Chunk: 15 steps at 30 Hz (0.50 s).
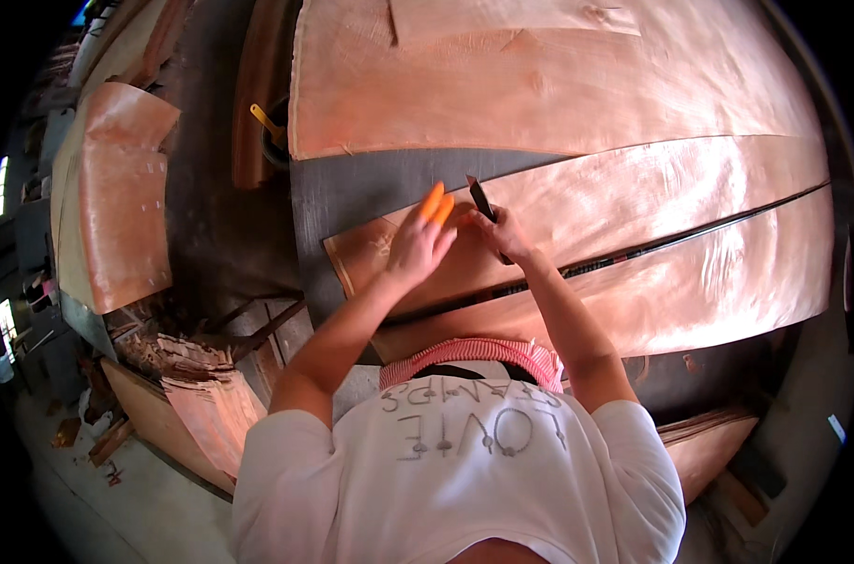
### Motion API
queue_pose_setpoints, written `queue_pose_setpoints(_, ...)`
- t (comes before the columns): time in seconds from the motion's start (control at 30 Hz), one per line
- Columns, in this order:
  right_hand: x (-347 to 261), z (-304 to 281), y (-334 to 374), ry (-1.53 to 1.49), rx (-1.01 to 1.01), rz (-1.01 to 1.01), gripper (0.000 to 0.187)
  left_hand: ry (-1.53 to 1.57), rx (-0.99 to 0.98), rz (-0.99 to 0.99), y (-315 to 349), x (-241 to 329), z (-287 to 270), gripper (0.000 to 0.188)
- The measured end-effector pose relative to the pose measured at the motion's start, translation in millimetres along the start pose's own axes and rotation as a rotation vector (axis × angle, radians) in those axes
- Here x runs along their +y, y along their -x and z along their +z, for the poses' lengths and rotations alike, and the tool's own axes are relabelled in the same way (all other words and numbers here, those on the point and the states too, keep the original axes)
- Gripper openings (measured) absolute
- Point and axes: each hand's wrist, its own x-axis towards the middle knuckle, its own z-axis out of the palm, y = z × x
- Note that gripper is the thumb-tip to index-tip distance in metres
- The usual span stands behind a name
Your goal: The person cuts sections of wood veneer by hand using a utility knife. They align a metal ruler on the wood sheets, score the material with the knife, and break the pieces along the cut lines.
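Observation:
My right hand (504, 232) is closed around a slim black knife (481, 199), with its narrow end pointing up and away from me. Beside it, my left hand (422, 246) hovers over the left end of a thin reddish wood veneer sheet (577, 211), its fingers stretched out and holding nothing. Orange finger covers (434, 203) sit on two of its fingers. A long dark rod (624, 255) lies slantwise across the bench, along the near side of that sheet. Nearer my body, another veneer strip (530, 308) lies beyond the rod.
A large veneer sheet (446, 94) covers the far part of the dark bench top (342, 188). At the left, a yellow-handled tool (265, 119) stands in a dark container. Another veneer piece (126, 207) drapes over a stack, and torn veneer (211, 395) is piled at lower left.

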Motion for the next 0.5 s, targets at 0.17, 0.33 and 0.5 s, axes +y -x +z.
queue_pose_setpoints(0.17, -1, 3, 1, -0.019, 0.012, -0.015, 0.028, -0.265, -0.125, -0.036, 54, 4, 37, 0.059)
queue_pose_setpoints(0.33, 12, -18, 28, -0.468, 0.159, -0.033, 0.023, -0.297, -0.076, -0.015, 61, -3, 46, 0.067)
queue_pose_setpoints(0.5, 45, -71, 132, -0.460, 0.524, -0.106, 0.021, -0.338, -0.056, 0.006, 67, -3, 43, 0.070)
